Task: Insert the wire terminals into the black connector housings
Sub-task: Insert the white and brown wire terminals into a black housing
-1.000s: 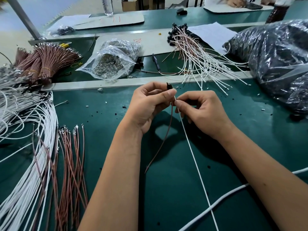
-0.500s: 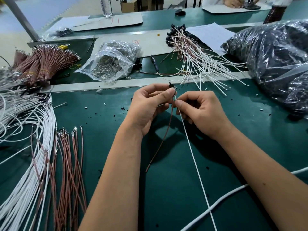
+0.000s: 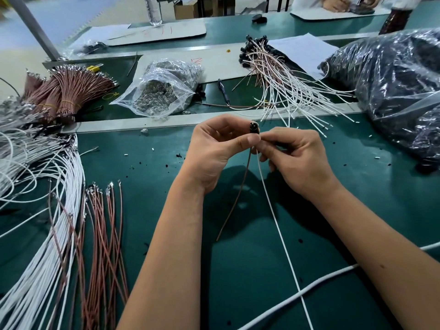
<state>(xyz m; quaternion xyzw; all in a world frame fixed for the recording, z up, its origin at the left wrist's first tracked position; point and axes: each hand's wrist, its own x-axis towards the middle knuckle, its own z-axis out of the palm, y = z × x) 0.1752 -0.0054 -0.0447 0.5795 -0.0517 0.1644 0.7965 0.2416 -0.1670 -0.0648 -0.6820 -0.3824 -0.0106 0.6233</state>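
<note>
My left hand (image 3: 219, 148) pinches a small black connector housing (image 3: 253, 127) between thumb and forefinger, above the middle of the green mat. A brown wire (image 3: 234, 203) hangs down from the housing toward me. My right hand (image 3: 295, 158) pinches a thin white wire (image 3: 281, 236) just below the housing, its fingertips touching my left thumb. The white wire's terminal end is hidden between the fingers, so I cannot tell how deep it sits in the housing.
Loose brown wires (image 3: 104, 234) and a fan of white wires (image 3: 47, 234) lie at left. A clear bag of metal terminals (image 3: 162, 89), bundled brown wires (image 3: 69, 91), finished assemblies (image 3: 281, 75) and a big bag of black housings (image 3: 400, 91) lie behind. A thick white cable (image 3: 309, 290) crosses near right.
Both hands have stayed together; the black housing now shows more clearly above my left thumb, and my right fingertips have closed up against the left thumb.
</note>
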